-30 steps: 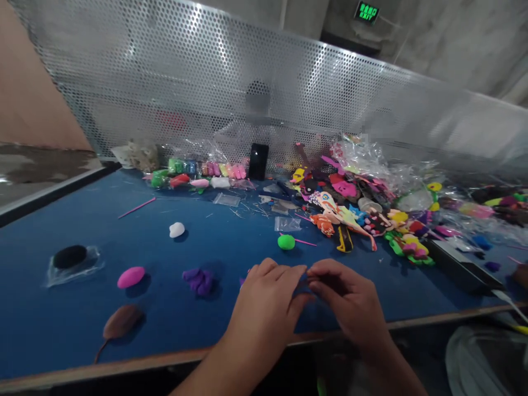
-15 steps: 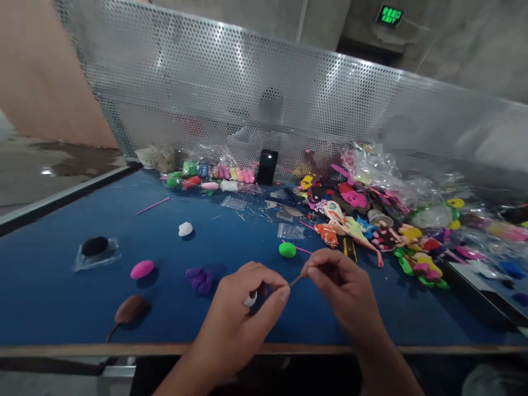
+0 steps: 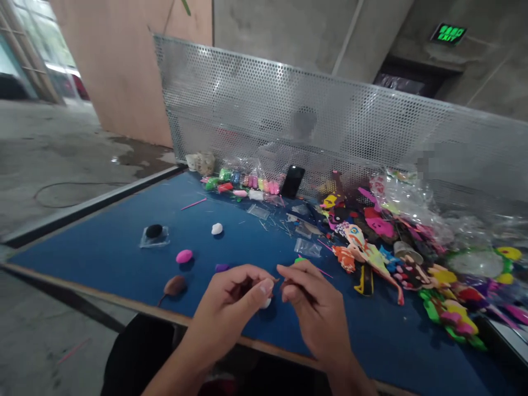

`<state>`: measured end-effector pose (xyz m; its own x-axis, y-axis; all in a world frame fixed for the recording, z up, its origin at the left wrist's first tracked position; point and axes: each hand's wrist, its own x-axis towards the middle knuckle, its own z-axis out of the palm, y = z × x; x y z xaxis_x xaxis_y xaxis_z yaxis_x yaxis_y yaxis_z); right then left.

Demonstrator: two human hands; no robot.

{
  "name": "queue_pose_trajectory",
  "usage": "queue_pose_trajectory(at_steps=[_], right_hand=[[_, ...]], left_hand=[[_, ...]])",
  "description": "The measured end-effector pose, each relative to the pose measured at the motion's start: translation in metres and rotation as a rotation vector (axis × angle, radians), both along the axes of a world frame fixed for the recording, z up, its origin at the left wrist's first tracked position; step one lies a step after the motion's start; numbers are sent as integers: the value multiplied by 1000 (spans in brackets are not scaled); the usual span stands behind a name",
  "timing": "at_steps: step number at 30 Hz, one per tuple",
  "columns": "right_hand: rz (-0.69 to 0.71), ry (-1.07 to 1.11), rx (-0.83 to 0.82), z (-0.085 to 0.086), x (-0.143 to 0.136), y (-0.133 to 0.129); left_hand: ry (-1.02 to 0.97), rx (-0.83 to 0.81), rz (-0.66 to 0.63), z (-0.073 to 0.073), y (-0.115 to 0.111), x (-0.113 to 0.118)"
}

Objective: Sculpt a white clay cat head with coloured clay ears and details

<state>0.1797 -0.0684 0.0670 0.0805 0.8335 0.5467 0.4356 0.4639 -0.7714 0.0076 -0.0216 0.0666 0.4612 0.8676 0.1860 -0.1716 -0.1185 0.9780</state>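
While left fingers pinch, strand points rightward.

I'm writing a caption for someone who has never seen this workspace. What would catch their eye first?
Probably the jumbled heap of multicoloured soft figures on the right of the blue table. Next, the left hand and right hand close together at the near edge, a small brown tip showing between them. Above, the glowing green exit sign stands out at upper right.

Dim overhead light glints off the perforated metal screen, with soft shadows and slightly blurred, wide-angle-stretched edges.
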Motion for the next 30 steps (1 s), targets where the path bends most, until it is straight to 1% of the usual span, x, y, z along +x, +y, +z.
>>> queue_pose_trajectory(at_steps=[3, 5, 7, 9, 11, 13, 14, 15, 16, 18, 19, 21, 23, 26, 30], right_hand=[[-32, -23, 22, 0, -25, 2], [-79, -32, 70, -2, -38, 3], [-134, -26, 100, -3, -50, 4], [-167, 20, 102, -5, -59, 9], [-153, 96, 83, -5, -69, 18], [-111, 133, 43, -5, -81, 31], [-89, 111, 18, -5, -88, 39], [-68, 56, -3, -7, -97, 46], [-45, -30, -14, -10, -107, 54], [42, -263, 9, -20, -129, 68], [58, -401, 28, -27, -139, 74], [101, -487, 27, -42, -156, 83], [134, -545, 15, -56, -167, 89], [146, -609, -5, -71, -173, 91], [124, -656, -32, -80, -172, 83]], left_hand=[[63, 61, -54, 7, 2, -16], [126, 132, -56, 11, 4, -29], [190, 200, -17, 13, 7, -45], [235, 243, 47, 14, 12, -65], [248, 259, 129, 11, 19, -90], [199, 219, 255, 6, 27, -119], [138, 173, 357, 2, 31, -134], [33, 129, 479, -1, 33, -147], [-56, 70, 563, -5, 35, -159], [-182, -14, 692, -12, 36, -176], [-220, -41, 728, -15, 35, -180], [-262, -57, 769, -21, 32, -182], [-273, -53, 781, -28, 28, -179], [-271, -52, 767, -40, 26, -171], [-241, -59, 760, -50, 24, -164]])
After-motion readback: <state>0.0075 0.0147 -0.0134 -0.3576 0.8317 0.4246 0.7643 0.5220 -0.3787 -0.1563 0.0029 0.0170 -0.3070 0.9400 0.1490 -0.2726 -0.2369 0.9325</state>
